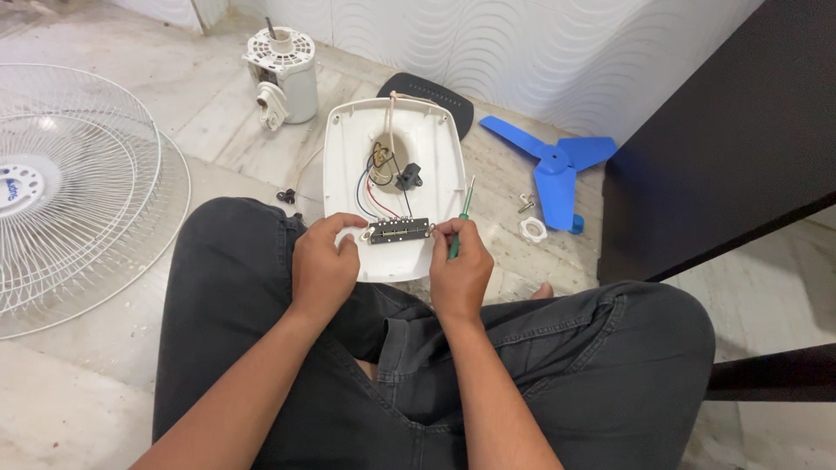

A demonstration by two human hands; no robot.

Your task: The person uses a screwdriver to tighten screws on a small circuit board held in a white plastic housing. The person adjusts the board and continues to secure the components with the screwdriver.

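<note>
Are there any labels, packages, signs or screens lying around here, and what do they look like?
Round label: at the hub of the white wire fan guard on the floor, far left; a white disc with a blue mark and a ring of small red dots.
No packages, signs or screens show.

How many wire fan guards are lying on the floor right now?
2, stacked at the left: the domed white wire fan guard on top, the flatter white wire guard beneath, its rim showing along the right. Both run out of frame; more may be hidden.
</note>
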